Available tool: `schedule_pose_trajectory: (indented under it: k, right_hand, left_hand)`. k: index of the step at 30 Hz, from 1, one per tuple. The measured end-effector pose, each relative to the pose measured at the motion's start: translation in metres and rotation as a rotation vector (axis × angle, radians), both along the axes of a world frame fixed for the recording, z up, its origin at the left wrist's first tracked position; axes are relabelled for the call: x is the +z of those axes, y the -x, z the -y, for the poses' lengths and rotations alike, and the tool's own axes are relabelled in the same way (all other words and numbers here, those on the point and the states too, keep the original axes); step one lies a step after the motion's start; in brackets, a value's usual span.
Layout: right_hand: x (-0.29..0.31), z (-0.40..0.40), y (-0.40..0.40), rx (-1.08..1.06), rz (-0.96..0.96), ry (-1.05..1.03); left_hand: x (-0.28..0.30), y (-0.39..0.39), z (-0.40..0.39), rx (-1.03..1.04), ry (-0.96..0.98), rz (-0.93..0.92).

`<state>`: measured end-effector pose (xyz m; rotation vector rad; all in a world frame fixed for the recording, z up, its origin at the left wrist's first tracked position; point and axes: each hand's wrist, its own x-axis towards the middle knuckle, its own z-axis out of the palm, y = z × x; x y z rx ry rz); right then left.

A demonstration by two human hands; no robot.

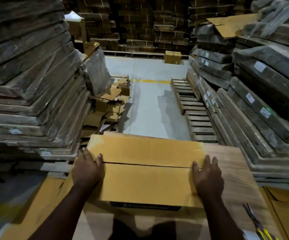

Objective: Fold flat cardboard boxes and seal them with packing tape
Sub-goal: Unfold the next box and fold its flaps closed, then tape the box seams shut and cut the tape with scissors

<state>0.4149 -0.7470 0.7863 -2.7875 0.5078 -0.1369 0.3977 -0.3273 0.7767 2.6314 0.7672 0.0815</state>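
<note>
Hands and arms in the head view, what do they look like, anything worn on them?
Both forearms are bare as far as the frame shows; no sleeves visible. The left hand and right hand wear no gloves, and no rings, watch or wristband can be seen.

The grey floor [150, 108] has a yellow line [153, 81] across it. Wooden pallets [195, 111] lie on it at the right, a small box [173, 57] sits far back, and cardboard scraps [109, 108] lie at the left.

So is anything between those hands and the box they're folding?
Nothing visible. The left hand and right hand rest directly on the box, one at each end of the untaped seam between its closed flaps.
</note>
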Motion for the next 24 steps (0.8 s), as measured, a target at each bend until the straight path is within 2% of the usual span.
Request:
schedule_pose_trajectory:
  k: [3,6,11,12,13,16,21,23,24]
  right_hand:
    - [-0.008,-0.016,-0.002,0.070,-0.160,0.168]
    - [-0.013,-0.043,-0.003,0.208,-0.179,0.154]
    - [-0.017,-0.086,0.016,0.811,-0.087,0.103]
    - [-0.016,-0.088,0.020,0.870,-0.075,0.101]
    - [-0.014,-0.085,0.023,0.857,-0.067,0.093]
    - [-0.013,-0.052,0.027,0.518,-0.059,0.036]
    - [-0.012,0.028,0.072,0.177,0.502,-0.273]
    - [-0.017,0.073,0.098,-0.105,0.590,-0.369]
    - [-0.019,0.093,0.110,-0.256,0.552,-0.382]
  left_hand:
    - [-0.004,0.003,0.008,-0.137,-0.148,-0.015]
    - [-0.007,-0.002,0.031,-0.292,-0.162,-0.040]
    - [-0.009,0.004,0.096,-0.699,-0.147,-0.014]
    - [-0.011,0.005,0.105,-0.757,-0.156,-0.014]
    - [-0.012,0.004,0.114,-0.791,-0.168,-0.009]
    - [-0.012,0.004,0.130,-0.784,-0.177,-0.002]
    - [-0.006,0.000,0.163,-0.831,-0.131,0.006]
    - [-0.003,-0.003,0.187,-0.901,-0.109,0.003]
    - [-0.001,-0.003,0.200,-0.932,-0.102,0.006]
